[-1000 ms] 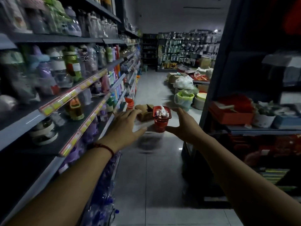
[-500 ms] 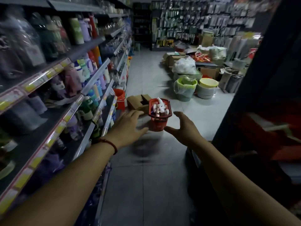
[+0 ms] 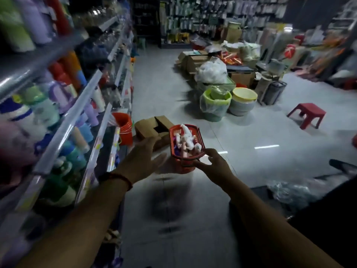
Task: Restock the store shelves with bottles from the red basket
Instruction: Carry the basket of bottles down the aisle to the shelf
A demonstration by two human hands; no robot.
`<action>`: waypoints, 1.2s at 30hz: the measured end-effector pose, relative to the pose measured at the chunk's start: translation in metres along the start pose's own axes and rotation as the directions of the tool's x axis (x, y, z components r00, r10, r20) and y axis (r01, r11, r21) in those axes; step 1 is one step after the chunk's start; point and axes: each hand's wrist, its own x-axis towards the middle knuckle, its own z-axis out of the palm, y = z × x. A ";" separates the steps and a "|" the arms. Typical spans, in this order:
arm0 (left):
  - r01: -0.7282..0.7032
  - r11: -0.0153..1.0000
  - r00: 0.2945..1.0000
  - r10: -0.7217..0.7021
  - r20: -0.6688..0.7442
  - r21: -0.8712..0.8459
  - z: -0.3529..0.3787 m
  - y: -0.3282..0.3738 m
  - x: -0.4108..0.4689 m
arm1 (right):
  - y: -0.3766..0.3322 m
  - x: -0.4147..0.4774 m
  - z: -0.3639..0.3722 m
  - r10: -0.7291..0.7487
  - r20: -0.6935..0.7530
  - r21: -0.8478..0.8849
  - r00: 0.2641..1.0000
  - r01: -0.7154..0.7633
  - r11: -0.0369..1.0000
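The red basket (image 3: 182, 164) was set on the floor (image 3: 251, 132), long axis directed away from the person, with bottles (image 3: 185, 141) heaped inside. The left hand (image 3: 143, 159) and right hand (image 3: 214, 165) were held spread, gripping nothing.

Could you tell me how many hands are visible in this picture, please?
2: the left hand appears just left of the red basket, the right hand before its near right corner. Neither is hidden.

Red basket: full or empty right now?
Not empty: white and pink bottles lie heaped in the red basket, some poking above its rim. Depth of the heap: cannot tell.
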 end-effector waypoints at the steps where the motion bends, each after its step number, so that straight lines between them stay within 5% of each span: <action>1: 0.000 1.000 1.000 0.000 0.028 -0.017 -0.002 -0.017 0.028 | -0.001 0.023 0.007 0.026 -0.012 0.035 1.000 -0.025 0.999; 10: 0.036 0.994 0.947 -0.001 0.322 -0.104 0.030 -0.126 0.275 | 0.043 0.224 0.031 0.416 -0.168 0.350 0.894 -0.340 0.873; 15: 0.187 0.966 0.902 -0.098 0.420 -0.177 0.096 -0.193 0.405 | 0.103 0.338 0.045 0.574 -0.120 0.687 0.810 -0.349 0.637; 25: 0.385 0.919 0.740 -0.249 0.625 -0.089 0.180 -0.285 0.608 | 0.186 0.547 0.069 0.831 0.014 0.807 0.556 -0.497 0.319; 31: 0.276 0.961 0.670 -0.170 0.723 -0.030 0.229 -0.328 0.745 | 0.207 0.619 0.089 0.915 0.024 0.859 0.403 -0.476 0.188; 36: 0.027 0.998 0.442 -0.069 0.894 0.063 0.299 -0.366 0.846 | 0.235 0.655 0.109 0.983 -0.099 0.862 0.157 -0.480 0.163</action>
